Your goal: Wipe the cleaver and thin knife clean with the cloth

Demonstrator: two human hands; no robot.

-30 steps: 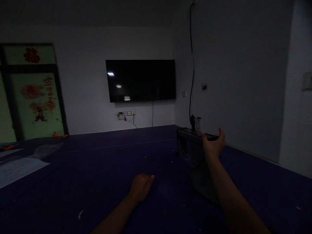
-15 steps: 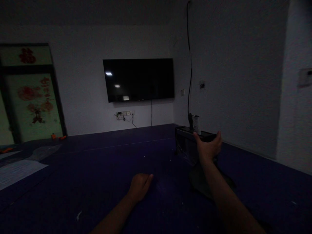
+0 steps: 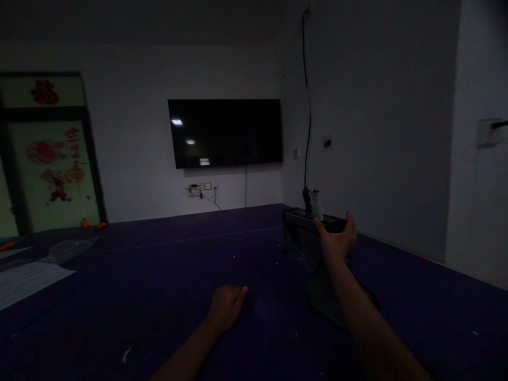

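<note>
Shifted a touch leftward along the black-framed case (image 3: pixel 301 243) since a second ago: right hand (image 3: pixel 337 242), with thumb now before the base of the clear bottle (image 3: pixel 316 203).

Between nine and ten o'clock, glazed door (image 3: pixel 51 159) with red decorations. Past eight, printed sheet (image 3: pixel 32 280), cut off at the edge, beside clear plastic (image 3: pixel 71 250). Between six and seven, left hand (image 3: pixel 227 307) low over the purple floor covering (image 3: pixel 159 280), fingers curled under, perhaps parked as a prop. Cannot tell how tightly closed, or whether around anything. At eleven, wall-mounted television (image 3: pixel 226 132). Between four and five, the case, upright on the floor covering, bottle seemingly stood on top beside the hanging cable (image 3: pixel 307 106). At four, over its near end, right hand with thumb and fingers spread wide, seemingly to straddle the width; contact hidden. Below, dark cloth-like piece (image 3: pixel 327 296), mostly lost in shadow. Near three, wall plate (image 3: pixel 488 133), its black attachment cut off.
</note>
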